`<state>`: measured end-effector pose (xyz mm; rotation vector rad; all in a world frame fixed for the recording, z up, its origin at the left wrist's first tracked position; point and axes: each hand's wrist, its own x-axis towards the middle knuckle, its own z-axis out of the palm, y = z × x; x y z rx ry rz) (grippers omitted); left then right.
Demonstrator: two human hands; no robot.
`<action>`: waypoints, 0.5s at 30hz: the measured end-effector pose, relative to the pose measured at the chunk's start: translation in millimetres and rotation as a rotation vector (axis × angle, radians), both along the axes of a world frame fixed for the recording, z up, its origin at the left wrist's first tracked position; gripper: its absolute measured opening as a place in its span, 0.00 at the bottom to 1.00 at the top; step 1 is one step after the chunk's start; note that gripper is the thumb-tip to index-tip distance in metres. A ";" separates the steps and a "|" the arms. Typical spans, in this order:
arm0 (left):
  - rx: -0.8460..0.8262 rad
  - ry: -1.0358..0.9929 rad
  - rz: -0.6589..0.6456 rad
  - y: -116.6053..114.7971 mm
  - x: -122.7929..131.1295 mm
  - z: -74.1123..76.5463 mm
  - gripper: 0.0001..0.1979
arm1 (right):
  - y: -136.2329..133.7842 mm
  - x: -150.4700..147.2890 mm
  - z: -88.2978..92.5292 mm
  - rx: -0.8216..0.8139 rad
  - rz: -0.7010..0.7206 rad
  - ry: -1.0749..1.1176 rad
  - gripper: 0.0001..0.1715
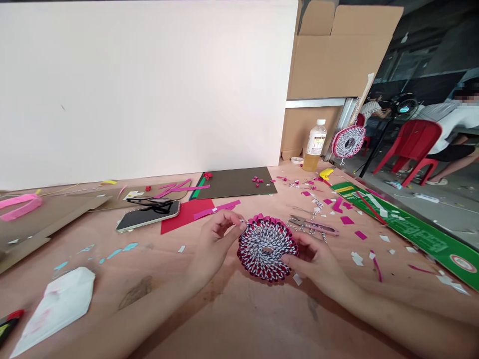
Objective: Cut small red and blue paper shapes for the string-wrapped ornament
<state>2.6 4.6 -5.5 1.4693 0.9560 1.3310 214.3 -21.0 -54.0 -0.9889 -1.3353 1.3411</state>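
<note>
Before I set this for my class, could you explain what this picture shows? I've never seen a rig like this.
No machine here: a camera worn on a person's head looks forward and down, so the arms below are that person's own. The left hand and right hand hold a round red-and-white woven disc. On the table lie a smartphone, glasses, a pink-handled cutter and magenta paper scraps. Another person is at a red plastic chair, far right.

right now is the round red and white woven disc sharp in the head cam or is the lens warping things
In the head view, the round red-and-white woven disc looks fairly sharp under even, soft light; wide-angle distortion bends the white wall and the green printed strip toward the frame edges.
</note>
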 end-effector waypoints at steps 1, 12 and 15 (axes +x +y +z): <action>0.012 -0.002 0.004 0.2 -0.4 -0.6 0.06 | 0.3 0.0 0.2 0.000 -0.001 -0.007 0.19; -0.002 0.080 -0.079 3.9 -6.5 -0.9 0.10 | -5.1 -3.2 6.0 -0.064 -0.071 -0.021 0.18; 0.107 0.437 0.057 17.3 -23.8 -3.1 0.09 | 0.8 0.9 6.7 -0.081 -0.097 -0.044 0.21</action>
